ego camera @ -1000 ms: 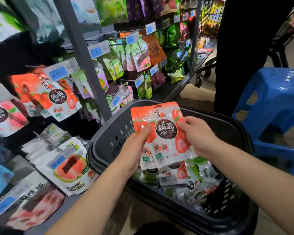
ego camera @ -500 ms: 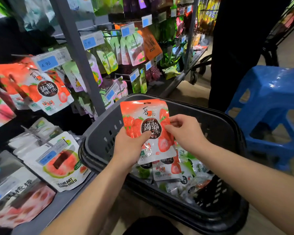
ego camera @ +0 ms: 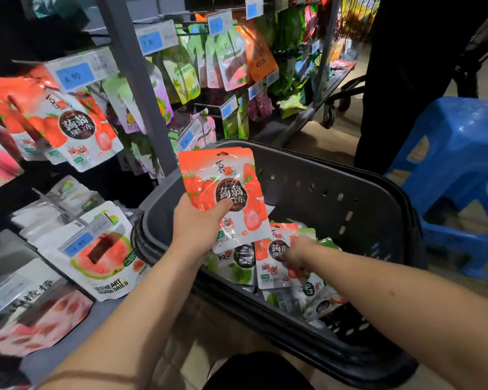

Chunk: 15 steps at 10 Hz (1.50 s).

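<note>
My left hand [ego camera: 197, 220] grips a red-and-white strawberry jelly pouch [ego camera: 223, 175] by its lower left edge, thumb across the front, and holds it upright over the dark grey shopping basket [ego camera: 335, 164]. My right hand [ego camera: 296, 254] is down inside the basket, blurred, with its fingers on another strawberry pouch [ego camera: 271, 274] that lies on the pile. A green pouch [ego camera: 237, 266] and several more snack packs lie beside it. The blur hides whether the right fingers pinch anything.
A rack of hanging snack pouches fills the left, with a matching strawberry pouch [ego camera: 76, 128] on a hook and a watermelon pack [ego camera: 102, 257] below. A grey upright post [ego camera: 135, 80] stands beside the basket. A blue plastic stool [ego camera: 457, 153] and a person in black [ego camera: 406, 80] stand at right.
My right hand has let go of the held pouch and dropped into the basket onto the pile. My left hand alone keeps the pouch up.
</note>
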Tool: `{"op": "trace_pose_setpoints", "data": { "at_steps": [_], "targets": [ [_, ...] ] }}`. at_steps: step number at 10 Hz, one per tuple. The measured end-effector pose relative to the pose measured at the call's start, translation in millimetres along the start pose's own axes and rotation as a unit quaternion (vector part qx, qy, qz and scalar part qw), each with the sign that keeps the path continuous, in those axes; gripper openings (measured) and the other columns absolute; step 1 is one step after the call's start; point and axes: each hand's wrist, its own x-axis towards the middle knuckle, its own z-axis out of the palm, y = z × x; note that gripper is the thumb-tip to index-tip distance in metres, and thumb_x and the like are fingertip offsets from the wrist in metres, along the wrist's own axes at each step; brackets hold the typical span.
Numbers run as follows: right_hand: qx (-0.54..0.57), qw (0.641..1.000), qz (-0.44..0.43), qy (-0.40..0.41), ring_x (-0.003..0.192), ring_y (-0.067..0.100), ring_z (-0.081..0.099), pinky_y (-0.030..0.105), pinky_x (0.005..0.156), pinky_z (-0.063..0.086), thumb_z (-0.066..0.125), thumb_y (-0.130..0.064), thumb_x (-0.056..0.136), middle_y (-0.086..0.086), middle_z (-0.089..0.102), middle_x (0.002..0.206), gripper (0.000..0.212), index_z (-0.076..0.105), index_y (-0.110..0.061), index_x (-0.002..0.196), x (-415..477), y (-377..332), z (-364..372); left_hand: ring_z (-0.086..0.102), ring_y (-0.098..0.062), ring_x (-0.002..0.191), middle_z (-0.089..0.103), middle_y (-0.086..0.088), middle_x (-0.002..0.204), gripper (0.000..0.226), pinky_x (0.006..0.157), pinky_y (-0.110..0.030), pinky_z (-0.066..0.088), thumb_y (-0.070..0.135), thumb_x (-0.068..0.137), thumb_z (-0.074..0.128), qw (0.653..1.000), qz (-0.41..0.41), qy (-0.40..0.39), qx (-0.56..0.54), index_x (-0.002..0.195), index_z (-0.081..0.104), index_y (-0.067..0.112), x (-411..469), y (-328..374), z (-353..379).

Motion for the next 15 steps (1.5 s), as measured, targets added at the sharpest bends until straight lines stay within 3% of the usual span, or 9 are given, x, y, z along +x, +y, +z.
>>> {"op": "trace_pose_setpoints", "data": {
  "at_steps": [1, 2, 4, 6, 9, 11, 13, 14, 15],
  "targets": [
    [0.053, 0.999, 0.01, -0.008, 0.061, 0.008, 0.07, 0.016, 0.072, 0.058, 0.061, -0.015, 0.1, 0.011, 0.063, 0.054, 0.028, 0.056, 0.006, 0.083, 17.6, -3.5, 8.0, 0.077, -0.017, 0.086, 0.079, 0.009, 0.096, 0.033, 0.086, -0.051, 0.063, 0.03, 0.076, 0.086, 1.0, 0.002, 0.008, -0.001, 0.105, 0.071, 0.028, 4.0, -0.9, -6.3],
    [0.084, 0.995, 0.009, -0.044, 0.056, 0.001, 0.066, 0.011, 0.069, 0.052, 0.055, -0.01, 0.103, 0.0, 0.057, 0.049, 0.032, 0.052, 0.021, 0.098, -29.2, -33.6, -1.8, 0.078, -0.017, 0.089, 0.08, 0.009, 0.098, 0.037, 0.088, -0.05, 0.062, 0.033, 0.073, 0.087, 1.0, 0.005, 0.014, -0.01, 0.107, 0.072, 0.027, 8.8, -1.2, -17.5],
    [0.172, 0.98, 0.098, -0.012, 0.044, 0.02, 0.066, 0.04, 0.07, 0.064, 0.086, -0.021, 0.082, 0.01, 0.068, 0.057, 0.064, 0.052, 0.004, 0.13, 14.9, -5.6, 10.2, 0.078, -0.018, 0.09, 0.08, 0.006, 0.101, 0.043, 0.088, -0.05, 0.062, 0.032, 0.073, 0.088, 0.999, 0.009, 0.022, -0.033, 0.112, 0.071, 0.024, 10.7, 3.4, -23.4],
    [0.182, 0.98, -0.031, 0.078, 0.06, 0.026, 0.071, 0.037, 0.063, 0.063, 0.092, -0.016, 0.074, 0.013, 0.075, 0.077, 0.039, 0.068, -0.002, 0.101, -7.9, -10.9, -43.8, 0.077, -0.018, 0.086, 0.079, 0.007, 0.095, 0.042, 0.084, -0.052, 0.063, 0.04, 0.068, 0.088, 0.998, 0.009, 0.052, -0.03, 0.104, 0.07, 0.026, 5.3, 11.2, -29.3],
    [0.255, 0.932, -0.206, 0.157, 0.041, 0.013, 0.06, 0.025, 0.041, 0.051, 0.09, -0.018, 0.076, 0.01, 0.071, 0.074, 0.025, 0.069, -0.009, 0.087, -81.3, -43.7, -117.8, 0.073, -0.024, 0.091, 0.074, 0.0, 0.1, 0.041, 0.074, -0.036, 0.056, 0.036, 0.081, 0.083, 0.993, 0.049, 0.103, -0.036, 0.113, 0.064, 0.018, -13.5, 35.0, -44.9],
    [0.277, 0.902, -0.302, 0.139, 0.054, 0.019, 0.068, 0.02, 0.035, 0.042, 0.084, -0.03, 0.084, 0.016, 0.075, 0.076, 0.034, 0.069, -0.004, 0.1, -118.6, -72.7, -121.6, 0.07, -0.025, 0.085, 0.073, -0.001, 0.098, 0.046, 0.076, -0.041, 0.058, 0.047, 0.074, 0.081, 0.988, 0.054, 0.144, -0.009, 0.107, 0.062, 0.022, -32.2, 54.7, -78.9],
    [0.336, 0.869, -0.355, 0.078, 0.057, 0.022, 0.066, 0.03, 0.047, 0.054, 0.079, -0.023, 0.089, 0.015, 0.073, 0.083, 0.032, 0.067, -0.004, 0.112, -134.3, -114.5, -107.4, 0.073, -0.032, 0.089, 0.075, -0.004, 0.096, 0.039, 0.08, -0.05, 0.059, 0.043, 0.076, 0.082, 0.982, 0.06, 0.18, 0.001, 0.102, 0.065, 0.021, -61.8, 69.8, -129.3],
    [0.352, 0.856, -0.378, 0.028, 0.058, 0.032, 0.061, 0.037, 0.045, 0.051, 0.079, -0.022, 0.089, 0.027, 0.071, 0.085, 0.031, 0.066, -0.002, 0.11, -149.9, -147.8, -95.1, 0.074, -0.028, 0.087, 0.077, -0.002, 0.093, 0.036, 0.08, -0.043, 0.06, 0.042, 0.076, 0.081, 0.974, 0.057, 0.216, 0.031, 0.101, 0.069, 0.02, -80.5, 76.9, -170.6],
    [0.346, 0.855, -0.387, -0.004, 0.049, 0.028, 0.057, 0.026, 0.033, 0.042, 0.077, -0.021, 0.09, 0.023, 0.066, 0.078, 0.03, 0.064, -0.001, 0.109, -158.2, -171.8, -80.2, 0.07, -0.025, 0.081, 0.075, -0.001, 0.091, 0.028, 0.07, -0.034, 0.054, 0.035, 0.083, 0.08, 0.971, 0.057, 0.225, 0.064, 0.1, 0.069, 0.016, -88.0, 78.3, -199.2]
  ]
}}
